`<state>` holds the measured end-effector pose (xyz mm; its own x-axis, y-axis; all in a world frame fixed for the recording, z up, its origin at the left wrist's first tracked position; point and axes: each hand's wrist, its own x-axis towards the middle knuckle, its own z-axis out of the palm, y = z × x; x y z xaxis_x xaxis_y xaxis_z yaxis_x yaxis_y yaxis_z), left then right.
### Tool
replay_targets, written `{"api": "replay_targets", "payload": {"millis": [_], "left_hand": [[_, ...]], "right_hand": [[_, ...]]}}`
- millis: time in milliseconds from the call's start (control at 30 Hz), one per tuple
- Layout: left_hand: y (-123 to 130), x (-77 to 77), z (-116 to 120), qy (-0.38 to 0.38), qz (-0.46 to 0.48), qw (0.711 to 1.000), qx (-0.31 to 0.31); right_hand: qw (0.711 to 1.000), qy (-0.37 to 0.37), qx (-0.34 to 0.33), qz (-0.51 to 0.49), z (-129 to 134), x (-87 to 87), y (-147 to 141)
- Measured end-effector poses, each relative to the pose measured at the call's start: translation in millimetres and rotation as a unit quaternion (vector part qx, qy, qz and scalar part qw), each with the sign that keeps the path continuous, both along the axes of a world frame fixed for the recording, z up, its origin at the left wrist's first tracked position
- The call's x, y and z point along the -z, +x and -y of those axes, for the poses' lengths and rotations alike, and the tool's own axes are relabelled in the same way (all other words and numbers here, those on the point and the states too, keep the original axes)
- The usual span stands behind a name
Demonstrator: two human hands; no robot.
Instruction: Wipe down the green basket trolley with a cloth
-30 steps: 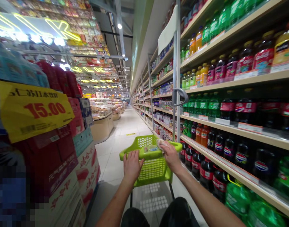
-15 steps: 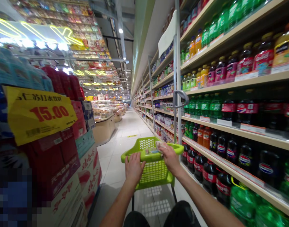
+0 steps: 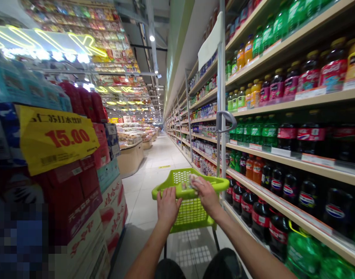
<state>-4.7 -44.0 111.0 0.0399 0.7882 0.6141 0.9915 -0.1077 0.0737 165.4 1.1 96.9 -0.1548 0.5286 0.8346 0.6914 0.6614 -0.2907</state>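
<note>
A lime-green plastic shopping cart point(image 3: 192, 212) with a perforated basket stands right in front of my knees. My left hand point(image 3: 168, 205) is closed over the left part of its handlebar point(image 3: 222, 184), fingers on top and thumb toward the middle. In my right hand point(image 3: 207, 197) is a crumpled whitish cloth point(image 3: 194, 179), pressed against the handlebar near its middle. The fingers cover part of the cloth, and its exact material is hard to make out. A small label panel point(image 3: 183, 186) on the bar shows between the two hands, partly covered.
Shelves of drink bottles point(image 3: 290, 184) run along the right, with a metal post and grey handle point(image 3: 226, 121) jutting out. Stacked drink cartons point(image 3: 112, 209) with a yellow price sign point(image 3: 59, 137) stand close on the left. A tiled aisle point(image 3: 158, 155) stretches ahead past display counters point(image 3: 132, 157).
My right hand has slid the cloth a little to the left along the handlebar, covering more of the label. My left hand stays on the bar. The whole view has shifted slightly.
</note>
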Motion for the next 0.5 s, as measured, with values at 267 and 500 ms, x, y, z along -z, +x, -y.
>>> {"api": "replay_targets", "payload": {"millis": [267, 500], "left_hand": [[4.8, 0.0, -0.6, -0.007, 0.006, 1.000, -0.001], [-1.0, -2.0, 0.9, -0.012, 0.017, 1.000, 0.010]], "right_hand": [[1.000, 0.000, -0.014, 0.008, 8.2, 2.5, -17.7], [1.000, -0.022, 0.000, 0.012, 5.8, -5.6, -16.6]]}}
